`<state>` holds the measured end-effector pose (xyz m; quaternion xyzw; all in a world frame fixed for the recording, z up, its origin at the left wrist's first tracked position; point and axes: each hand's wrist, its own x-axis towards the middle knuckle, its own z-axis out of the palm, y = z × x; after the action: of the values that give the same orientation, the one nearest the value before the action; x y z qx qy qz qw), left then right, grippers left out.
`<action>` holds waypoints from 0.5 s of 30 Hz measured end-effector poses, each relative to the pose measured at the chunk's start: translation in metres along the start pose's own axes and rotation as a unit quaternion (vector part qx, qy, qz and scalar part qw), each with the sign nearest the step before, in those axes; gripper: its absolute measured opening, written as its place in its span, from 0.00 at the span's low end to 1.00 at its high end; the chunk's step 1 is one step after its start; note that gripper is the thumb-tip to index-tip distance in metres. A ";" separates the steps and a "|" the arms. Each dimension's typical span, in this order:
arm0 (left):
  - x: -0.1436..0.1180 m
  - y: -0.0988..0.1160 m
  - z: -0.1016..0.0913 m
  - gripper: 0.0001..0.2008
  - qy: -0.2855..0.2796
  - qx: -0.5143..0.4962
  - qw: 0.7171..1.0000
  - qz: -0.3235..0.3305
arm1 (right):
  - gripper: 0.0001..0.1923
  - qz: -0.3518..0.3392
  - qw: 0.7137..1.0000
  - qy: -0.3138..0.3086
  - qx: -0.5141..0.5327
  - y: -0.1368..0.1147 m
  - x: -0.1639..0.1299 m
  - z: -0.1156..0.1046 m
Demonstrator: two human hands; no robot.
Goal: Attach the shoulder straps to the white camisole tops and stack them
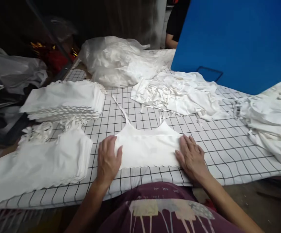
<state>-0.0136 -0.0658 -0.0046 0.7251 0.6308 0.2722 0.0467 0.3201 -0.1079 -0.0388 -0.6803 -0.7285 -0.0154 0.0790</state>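
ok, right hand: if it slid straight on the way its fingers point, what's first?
Likely the white camisole: the right hand already rests on its right edge, fingers pointing up-left across it. Beyond lies the loose garment pile.

Top (147,147) lies flat on the table (228,152), near its front edge, centre. Left hand (108,160) flat on the top's left edge, right hand (191,157) flat on its right edge. Straps run from the top toward the back. Left of the top: one folded stack (37,163) at the front edge, second folded stack (64,98) behind it. Behind the top, centre: loose pile (179,92). Further back: plastic bag (113,60). Right side: another loose heap (266,121). Board (237,38) stands at back right, behind the pile. Another person's arm (171,41) just left of the board, behind the table.
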 end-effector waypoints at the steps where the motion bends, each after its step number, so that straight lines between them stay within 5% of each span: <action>1: -0.003 0.002 0.006 0.22 -0.019 0.002 0.998 0.052 | 0.32 -0.024 1.000 -0.006 0.003 0.000 0.001 -0.001; 5: -0.015 -0.011 0.025 0.30 -0.092 0.041 0.988 0.118 | 0.31 -0.069 0.997 -0.029 0.029 0.011 0.006 -0.004; 9: -0.006 -0.008 0.029 0.29 -0.064 0.054 0.992 0.090 | 0.24 -0.057 0.993 0.010 0.101 0.032 0.037 -0.018; 12: 0.020 0.037 0.039 0.24 -0.069 0.006 0.988 0.141 | 0.19 -0.008 0.989 0.021 0.149 0.035 0.085 -0.029; 15: 0.053 0.099 0.068 0.22 -0.097 -0.055 0.956 0.272 | 0.20 0.096 0.979 -0.032 0.179 0.027 0.142 -0.029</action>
<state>0.1078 -0.0167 -0.0033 0.8884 0.3861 0.2378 0.0717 0.3406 0.0307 0.0069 -0.7222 -0.6527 0.1451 0.1770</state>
